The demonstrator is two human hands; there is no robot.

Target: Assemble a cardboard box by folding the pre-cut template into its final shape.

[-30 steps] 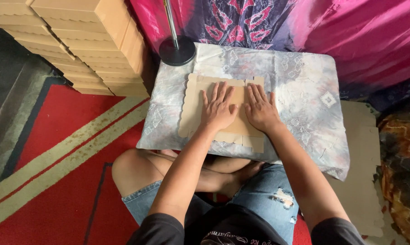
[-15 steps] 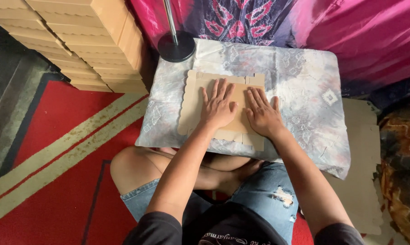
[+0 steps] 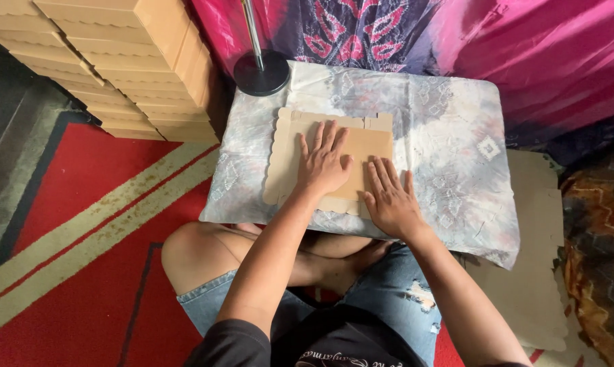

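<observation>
Seated cross-legged on a red carpet with cream stripes (image 3: pixel 82 231), I press both palms flat on a tan die-cut cardboard box blank with scalloped edges (image 3: pixel 286 153), which lies on a low table draped in a pale grey-and-white patterned cloth (image 3: pixel 443 136) over my knees.

My left hand (image 3: pixel 324 163) sits at the middle of the blank, fingers spread wide and pointing toward the far side, gripping nothing. My right hand (image 3: pixel 388 197) lies just to the right and nearer to me, at the blank's near right corner, fingers together and flat, also holding nothing; its little finger reaches over onto the cloth.

The blank lies directly beneath both hands, its long axis running left to right across the table. Its scalloped flap extends to the left, beyond my left hand, and a narrow tabbed strip runs along the far edge, just past my left fingertips. The left hand is the nearer one to both of those free edges; the right hand covers only the near right end.

A stack of folded tan cardboard boxes (image 3: pixel 130 61) stands on the floor to the far left, and a black round stand base with a metal pole (image 3: pixel 261 71) rests at the table's far left corner. More flat cardboard sheets (image 3: pixel 531 272) lie at the right.
</observation>
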